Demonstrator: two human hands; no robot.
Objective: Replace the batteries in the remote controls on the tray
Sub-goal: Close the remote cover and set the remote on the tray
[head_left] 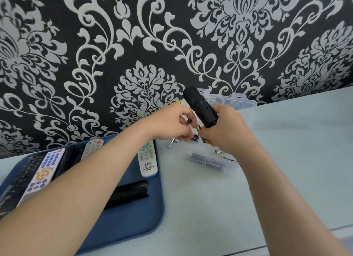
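Nearest the lens, two bare forearms are stretched forward, the left one crossing above the tray. Just beyond the tray's far right corner, lifted clear of the table, a black remote is gripped at its lower end by the right hand, with the fingers wrapped round it and its top tilted up and away. Beside it the left hand is curled, and a battery is pinched at its fingertips, close under the remote's base. To the right of the tray a battery pack and a loose cell are laid on the table, and a clear box stands further back than the tray, by the wall. On the tray several remotes are left lying, a white remote at its right edge. The step in hand is judged to be the battery exchange in the black remote; whether the battery is coming out or going in cannot be told. For the next move, polarity must be matched, the battery pressed home against its spring, and the cover shut.
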